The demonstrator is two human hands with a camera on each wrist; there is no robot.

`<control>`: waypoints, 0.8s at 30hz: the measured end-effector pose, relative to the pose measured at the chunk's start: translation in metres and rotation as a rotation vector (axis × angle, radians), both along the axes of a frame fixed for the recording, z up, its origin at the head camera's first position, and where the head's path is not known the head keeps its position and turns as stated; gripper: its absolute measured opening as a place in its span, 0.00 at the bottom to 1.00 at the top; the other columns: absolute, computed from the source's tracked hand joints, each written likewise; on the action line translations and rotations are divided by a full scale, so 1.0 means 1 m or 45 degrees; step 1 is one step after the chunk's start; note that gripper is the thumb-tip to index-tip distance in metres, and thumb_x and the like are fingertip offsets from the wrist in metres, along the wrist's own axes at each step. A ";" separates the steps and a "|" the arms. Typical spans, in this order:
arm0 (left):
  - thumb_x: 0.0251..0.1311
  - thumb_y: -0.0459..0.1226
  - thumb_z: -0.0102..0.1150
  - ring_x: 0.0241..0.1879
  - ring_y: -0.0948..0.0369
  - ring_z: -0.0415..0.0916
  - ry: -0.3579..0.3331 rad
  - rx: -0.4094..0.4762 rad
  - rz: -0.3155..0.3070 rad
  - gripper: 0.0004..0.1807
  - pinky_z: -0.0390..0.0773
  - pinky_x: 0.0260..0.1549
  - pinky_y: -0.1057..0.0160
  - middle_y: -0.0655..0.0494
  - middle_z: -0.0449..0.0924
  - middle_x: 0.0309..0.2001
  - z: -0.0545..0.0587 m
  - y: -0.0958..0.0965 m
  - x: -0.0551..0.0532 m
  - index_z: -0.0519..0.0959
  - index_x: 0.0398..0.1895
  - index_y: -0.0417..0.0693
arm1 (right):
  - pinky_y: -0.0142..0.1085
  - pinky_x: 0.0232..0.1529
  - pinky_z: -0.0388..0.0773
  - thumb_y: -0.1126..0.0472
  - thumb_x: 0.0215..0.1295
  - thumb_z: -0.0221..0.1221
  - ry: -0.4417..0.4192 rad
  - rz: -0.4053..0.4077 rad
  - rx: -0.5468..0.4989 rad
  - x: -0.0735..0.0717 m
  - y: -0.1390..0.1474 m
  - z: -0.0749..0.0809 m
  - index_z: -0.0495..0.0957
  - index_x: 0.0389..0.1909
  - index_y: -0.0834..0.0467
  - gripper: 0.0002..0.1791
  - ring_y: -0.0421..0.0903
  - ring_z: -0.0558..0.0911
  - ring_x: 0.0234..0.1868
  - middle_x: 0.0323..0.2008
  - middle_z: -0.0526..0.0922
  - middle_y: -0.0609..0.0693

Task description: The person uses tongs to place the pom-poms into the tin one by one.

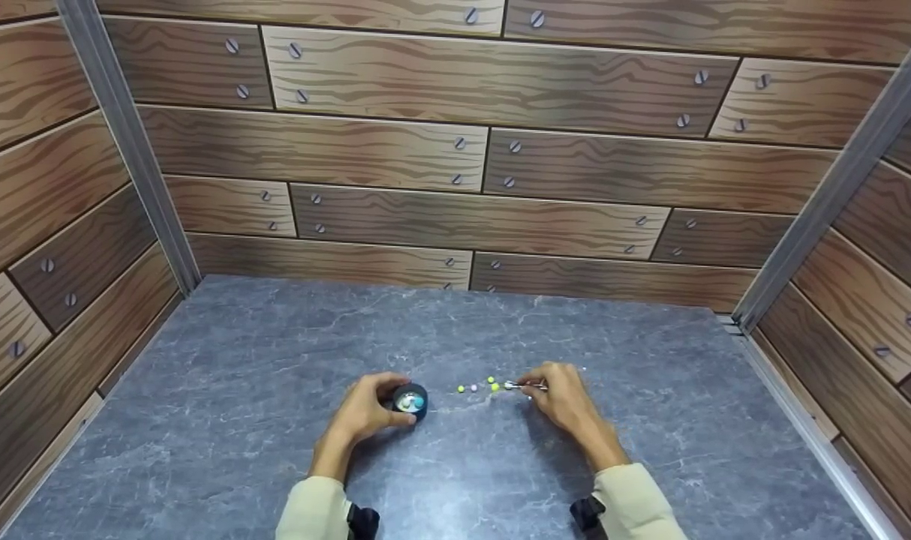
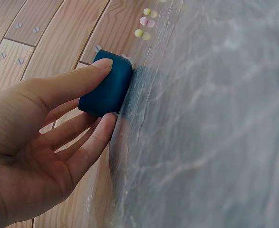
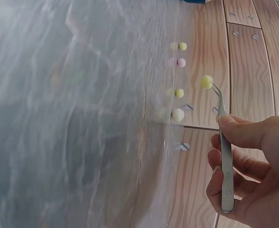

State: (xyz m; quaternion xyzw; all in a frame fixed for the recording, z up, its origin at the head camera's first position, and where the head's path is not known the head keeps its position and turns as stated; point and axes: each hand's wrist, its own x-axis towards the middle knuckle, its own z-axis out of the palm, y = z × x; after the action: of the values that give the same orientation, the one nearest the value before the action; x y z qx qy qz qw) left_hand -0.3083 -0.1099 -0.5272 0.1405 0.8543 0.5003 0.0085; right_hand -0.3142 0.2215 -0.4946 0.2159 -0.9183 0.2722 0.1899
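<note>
My left hand (image 1: 359, 409) grips a small dark blue round container (image 2: 106, 88) by its sides, thumb on one side and fingers on the other. It stands on the table, its open top showing white and light-blue balls (image 1: 410, 403). My right hand (image 3: 253, 161) pinches metal curved-tip tweezers (image 3: 226, 171). A yellow ball (image 3: 206, 81) sits at the tweezers' tips, raised off the table. Between the hands lie a yellow ball (image 3: 182, 46), a pink ball (image 3: 181, 62), another yellow ball (image 3: 179, 93) and a white ball (image 3: 177, 114).
The grey marbled tabletop (image 1: 275, 337) spreads around both hands. Wood-patterned panels (image 1: 395, 150) rise at the back and both sides, with metal posts (image 1: 125, 142) in the corners. Tiny pale specks (image 1: 584, 369) lie near the right hand.
</note>
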 end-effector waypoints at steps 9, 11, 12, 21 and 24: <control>0.43 0.31 0.83 0.52 0.49 0.85 -0.023 0.006 0.008 0.34 0.81 0.58 0.45 0.42 0.88 0.52 0.001 0.000 0.000 0.82 0.58 0.39 | 0.37 0.33 0.84 0.72 0.54 0.72 -0.011 0.042 -0.031 0.000 -0.013 0.004 0.91 0.32 0.61 0.05 0.50 0.86 0.31 0.30 0.90 0.55; 0.43 0.31 0.83 0.52 0.49 0.85 -0.024 0.007 0.011 0.33 0.81 0.58 0.45 0.42 0.88 0.52 0.002 0.000 0.001 0.82 0.58 0.39 | 0.38 0.34 0.85 0.72 0.55 0.71 -0.016 0.054 -0.033 -0.001 -0.016 0.005 0.91 0.32 0.62 0.05 0.51 0.87 0.32 0.30 0.90 0.55; 0.43 0.31 0.83 0.52 0.49 0.85 -0.028 0.004 0.014 0.33 0.81 0.58 0.46 0.43 0.88 0.52 0.002 0.000 0.001 0.82 0.58 0.39 | 0.38 0.35 0.85 0.72 0.55 0.71 -0.016 0.060 -0.034 -0.001 -0.018 0.005 0.91 0.33 0.62 0.06 0.51 0.87 0.32 0.30 0.90 0.55; 0.44 0.32 0.83 0.52 0.49 0.84 -0.028 -0.010 0.021 0.33 0.81 0.58 0.46 0.44 0.88 0.52 0.003 0.000 0.001 0.83 0.58 0.40 | 0.40 0.37 0.86 0.73 0.55 0.71 0.007 0.098 0.011 -0.002 -0.035 0.006 0.91 0.33 0.61 0.06 0.52 0.89 0.34 0.31 0.91 0.56; 0.44 0.32 0.83 0.53 0.49 0.84 -0.033 -0.011 0.018 0.33 0.81 0.58 0.45 0.44 0.87 0.53 0.003 0.000 0.000 0.83 0.58 0.40 | 0.41 0.37 0.86 0.72 0.54 0.71 0.023 0.121 0.012 -0.002 -0.040 0.005 0.91 0.32 0.62 0.06 0.52 0.89 0.34 0.31 0.91 0.56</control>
State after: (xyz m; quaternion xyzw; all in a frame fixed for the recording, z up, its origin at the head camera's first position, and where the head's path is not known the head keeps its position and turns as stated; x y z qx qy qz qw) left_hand -0.3078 -0.1102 -0.5247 0.1280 0.8572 0.4985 0.0166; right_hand -0.3162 0.1817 -0.4894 0.2626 -0.9065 0.2748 0.1840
